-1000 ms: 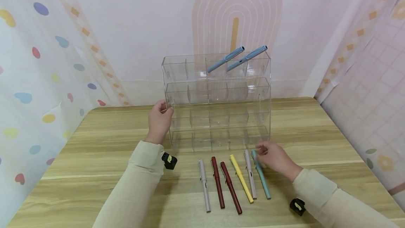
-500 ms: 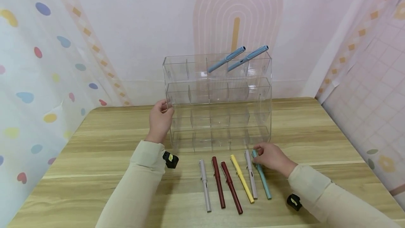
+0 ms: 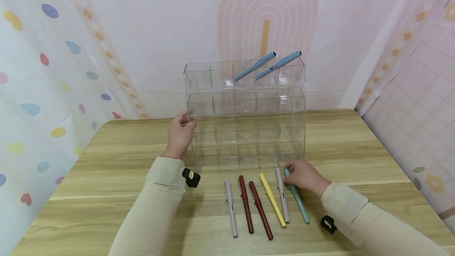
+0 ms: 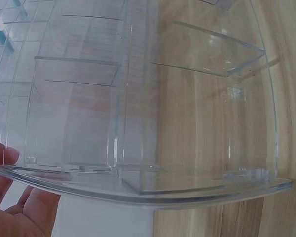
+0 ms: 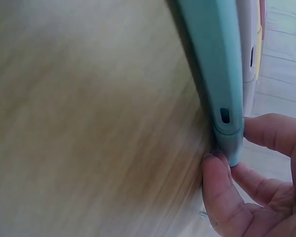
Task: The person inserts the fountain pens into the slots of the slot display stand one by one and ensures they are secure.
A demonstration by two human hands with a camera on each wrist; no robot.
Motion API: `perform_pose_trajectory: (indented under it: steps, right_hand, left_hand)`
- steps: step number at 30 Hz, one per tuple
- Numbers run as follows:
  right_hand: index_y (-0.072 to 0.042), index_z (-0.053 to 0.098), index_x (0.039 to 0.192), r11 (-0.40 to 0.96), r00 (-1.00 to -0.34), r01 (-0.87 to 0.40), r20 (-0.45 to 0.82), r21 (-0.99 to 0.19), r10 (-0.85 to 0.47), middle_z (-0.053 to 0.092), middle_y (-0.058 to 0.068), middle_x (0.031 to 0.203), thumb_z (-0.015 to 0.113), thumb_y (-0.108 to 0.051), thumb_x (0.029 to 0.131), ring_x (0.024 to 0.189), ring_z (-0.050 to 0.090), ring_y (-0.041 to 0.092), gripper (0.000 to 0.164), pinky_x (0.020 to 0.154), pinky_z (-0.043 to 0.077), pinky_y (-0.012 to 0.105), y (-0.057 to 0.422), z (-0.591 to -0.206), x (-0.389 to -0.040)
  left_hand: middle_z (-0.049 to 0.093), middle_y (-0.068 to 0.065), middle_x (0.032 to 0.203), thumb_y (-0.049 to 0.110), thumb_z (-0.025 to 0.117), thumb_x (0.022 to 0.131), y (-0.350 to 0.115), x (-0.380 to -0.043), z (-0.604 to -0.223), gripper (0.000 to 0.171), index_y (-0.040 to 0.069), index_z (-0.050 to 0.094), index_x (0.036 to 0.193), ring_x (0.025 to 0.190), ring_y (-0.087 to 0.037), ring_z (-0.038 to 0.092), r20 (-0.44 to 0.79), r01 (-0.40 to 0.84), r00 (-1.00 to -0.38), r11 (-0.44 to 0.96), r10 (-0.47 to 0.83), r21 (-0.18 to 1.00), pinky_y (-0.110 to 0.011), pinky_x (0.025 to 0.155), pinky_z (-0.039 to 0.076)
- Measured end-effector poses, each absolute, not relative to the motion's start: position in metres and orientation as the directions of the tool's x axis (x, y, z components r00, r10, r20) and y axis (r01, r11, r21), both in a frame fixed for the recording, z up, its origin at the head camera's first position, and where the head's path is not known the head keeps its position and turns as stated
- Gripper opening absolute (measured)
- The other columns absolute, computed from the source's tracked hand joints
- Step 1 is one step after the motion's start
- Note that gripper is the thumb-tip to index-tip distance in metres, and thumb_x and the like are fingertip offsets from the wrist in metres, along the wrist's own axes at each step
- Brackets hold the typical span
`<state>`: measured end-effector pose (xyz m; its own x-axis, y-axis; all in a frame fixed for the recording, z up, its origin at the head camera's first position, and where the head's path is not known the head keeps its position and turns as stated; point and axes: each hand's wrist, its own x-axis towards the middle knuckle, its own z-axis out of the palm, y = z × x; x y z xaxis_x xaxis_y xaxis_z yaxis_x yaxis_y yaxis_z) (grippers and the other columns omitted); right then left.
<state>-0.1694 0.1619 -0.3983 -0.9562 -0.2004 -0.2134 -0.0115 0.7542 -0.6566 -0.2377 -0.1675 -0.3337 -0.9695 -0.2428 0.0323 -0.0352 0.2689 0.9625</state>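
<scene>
A clear acrylic rack [image 3: 224,108] with several tiers of compartments stands on the table. My left hand [image 3: 179,135] pinches its left side panel [image 4: 138,197], with fingers [image 4: 39,210] on both faces of that panel. At the rack's front right, my right hand [image 3: 306,177] grips the upper end of a teal pen [image 3: 300,205]. In the right wrist view, thumb and fingers close around the teal pen [image 5: 214,64] near its end, low over the wood. Two blue pens [image 3: 254,67] lean in the rack's top tier.
Left of the teal pen lie a grey pen [image 3: 282,196], a yellow pen [image 3: 273,200], two dark red pens [image 3: 261,210] and another grey pen [image 3: 231,208], roughly side by side on the wooden table [image 3: 106,177]. Patterned cloth [image 3: 160,31] hangs behind the table.
My right hand has moved left onto the teal pen and taken hold of its upper end. The pen's lower end has swung slightly right. My left hand stays on the rack.
</scene>
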Motion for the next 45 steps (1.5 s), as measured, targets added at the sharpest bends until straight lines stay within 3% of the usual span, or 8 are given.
perform_pose_trajectory:
  steps: [9, 17, 23, 35, 40, 45]
  right_hand:
    - [0.008, 0.060, 0.110, 0.715, -0.960, -0.010, -0.194, -0.699, -0.203, 0.063, 0.013, 0.090, 0.067, -0.005, 0.077, 0.076, 0.057, 0.021, 0.035, 0.064, 0.048, 0.033, 0.165, -0.395, -0.168]
    - [0.009, 0.058, 0.111, 0.642, -0.963, 0.019, -0.187, -0.766, -0.194, 0.059, 0.013, 0.086, 0.064, -0.005, 0.080, 0.065, 0.055, 0.018, 0.034, 0.057, 0.051, 0.032, 0.170, -0.388, -0.166]
    - [0.010, 0.054, 0.115, 0.585, -0.961, 0.057, -0.203, -0.809, -0.187, 0.056, 0.012, 0.088, 0.061, -0.005, 0.081, 0.069, 0.056, 0.019, 0.038, 0.061, 0.053, 0.035, 0.175, -0.382, -0.164]
    - [0.010, 0.046, 0.121, 0.417, -0.971, 0.097, -0.179, -0.904, -0.161, 0.054, 0.010, 0.093, 0.056, -0.006, 0.089, 0.075, 0.058, 0.017, 0.037, 0.071, 0.055, 0.039, 0.190, -0.362, -0.165]
    - [0.010, 0.043, 0.122, 0.321, -0.979, 0.100, -0.151, -0.942, -0.138, 0.055, 0.011, 0.100, 0.055, -0.006, 0.091, 0.077, 0.061, 0.013, 0.038, 0.073, 0.055, 0.033, 0.191, -0.350, -0.168]
    - [0.011, 0.042, 0.122, 0.216, -0.988, 0.082, -0.108, -0.973, -0.112, 0.056, 0.006, 0.096, 0.055, -0.006, 0.091, 0.076, 0.062, 0.009, 0.039, 0.072, 0.055, 0.028, 0.193, -0.339, -0.172]
  left_hand:
    - [0.052, -0.013, 0.121, 0.007, 0.047, 0.095, -0.171, -0.241, -0.334, 0.046, 0.013, 0.051, 0.140, 0.092, -0.016, 0.045, 0.019, -0.047, -0.974, 0.281, -0.224, 0.959, -0.021, 0.068, 0.041]
    - [0.051, -0.015, 0.122, 0.007, 0.047, 0.094, -0.173, -0.240, -0.334, 0.049, 0.014, 0.047, 0.143, 0.087, -0.015, 0.044, 0.014, -0.046, -0.978, 0.282, -0.209, 0.958, -0.020, 0.064, 0.040]
    - [0.049, -0.018, 0.126, 0.006, 0.046, 0.093, -0.175, -0.240, -0.333, 0.056, 0.012, 0.040, 0.147, 0.083, -0.012, 0.044, 0.012, -0.043, -0.981, 0.280, -0.193, 0.959, -0.019, 0.061, 0.039]
    - [0.046, -0.020, 0.129, 0.006, 0.046, 0.092, -0.176, -0.241, -0.331, 0.059, 0.012, 0.035, 0.150, 0.088, -0.016, 0.044, -0.006, -0.047, -0.987, 0.254, -0.159, 0.966, -0.023, 0.069, 0.041]
    - [0.046, -0.020, 0.131, 0.006, 0.046, 0.092, -0.177, -0.241, -0.332, 0.058, 0.011, 0.036, 0.149, 0.094, -0.017, 0.045, -0.007, -0.046, -0.988, 0.252, -0.152, 0.967, -0.026, 0.073, 0.043]
    - [0.047, -0.020, 0.129, 0.005, 0.047, 0.093, -0.178, -0.241, -0.332, 0.056, 0.012, 0.039, 0.147, 0.093, -0.016, 0.046, -0.006, -0.043, -0.989, 0.247, -0.147, 0.968, -0.025, 0.072, 0.044]
